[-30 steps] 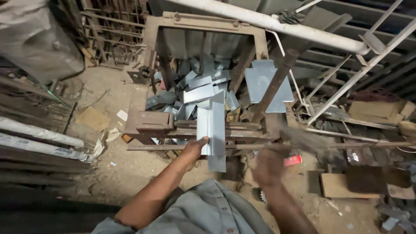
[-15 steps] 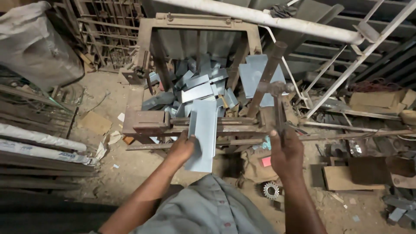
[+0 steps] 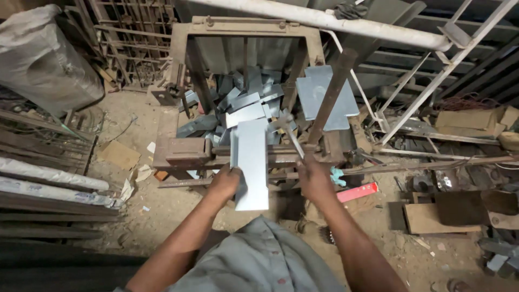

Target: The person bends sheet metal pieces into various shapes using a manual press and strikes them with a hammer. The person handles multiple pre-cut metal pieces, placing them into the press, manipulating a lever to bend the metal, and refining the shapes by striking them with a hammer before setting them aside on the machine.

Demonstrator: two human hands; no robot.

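1. So the main thing here is a long flat sheet-metal strip [image 3: 252,165], pale grey, lying lengthwise across the rusty metal frame [image 3: 186,151] and sticking out toward the person over its front rail.
2. The left hand [image 3: 224,183] has the strip by its left edge, fingers curled around and pinching that edge, thumb side up. The near end of the strip hangs free past the hand.
3. The right hand [image 3: 313,177] is wrapped in a fist around the handle of a hammer [image 3: 291,135], fingers pressed together. The hammer head sits just beside the far right edge of the strip, right about at the frame's rail. Can't tell if it's actually touching the metal or a hair above it.
4. Behind the strip, inside the frame, there's a heap of cut metal pieces [image 3: 246,103] in the same grey, all piled at odd angles. A bigger notched plate [image 3: 324,97] leans to the right of the pile.
5. A rusty bar [image 3: 331,94] slants up from the frame, just right of the hammer.
6. Further out: a thick white pipe [image 3: 324,21] crosses the top, a red flat piece [image 3: 358,192] lies on the dirt floor [image 3: 173,216] near the right wrist, and a bulging grey sack [image 3: 40,59] sits top left.
7. Bottom of the view is the person's grey shirt [image 3: 259,259].
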